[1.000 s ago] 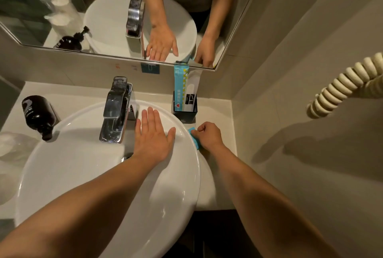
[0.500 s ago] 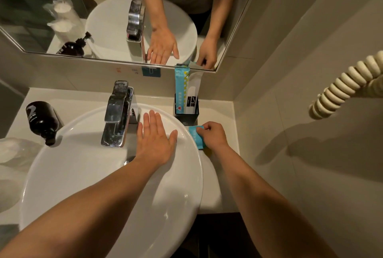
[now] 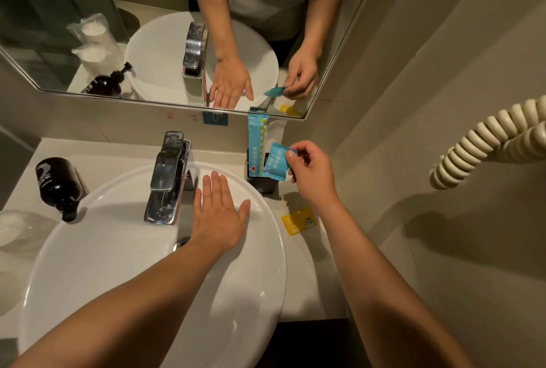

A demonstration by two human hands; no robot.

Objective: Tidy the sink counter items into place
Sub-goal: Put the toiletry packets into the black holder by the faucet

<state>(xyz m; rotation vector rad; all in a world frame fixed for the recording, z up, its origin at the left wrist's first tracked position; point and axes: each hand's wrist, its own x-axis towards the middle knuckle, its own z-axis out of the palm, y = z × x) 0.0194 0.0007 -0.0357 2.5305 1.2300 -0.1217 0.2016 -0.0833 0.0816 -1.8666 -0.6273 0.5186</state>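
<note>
My right hand (image 3: 311, 174) pinches a small blue packet (image 3: 276, 160) by its upper right corner and holds it in the air just above a black holder box (image 3: 264, 184). A tall blue sachet (image 3: 256, 143) and a white one stand upright in that box. A yellow packet (image 3: 299, 220) lies flat on the counter between the white basin (image 3: 124, 249) and the wall. My left hand (image 3: 220, 218) rests flat, fingers apart, on the basin's far rim beside the chrome tap (image 3: 168, 175).
A dark pump bottle (image 3: 59, 184) lies on the counter left of the basin, with wrapped cups (image 3: 17, 228) at the far left edge. A mirror (image 3: 165, 27) runs along the back wall. A coiled cream cord (image 3: 487, 143) hangs from the right wall.
My right hand has lifted the blue packet off the counter and raised it over the black box. The yellow packet is uncovered. My left hand stays on the basin.
</note>
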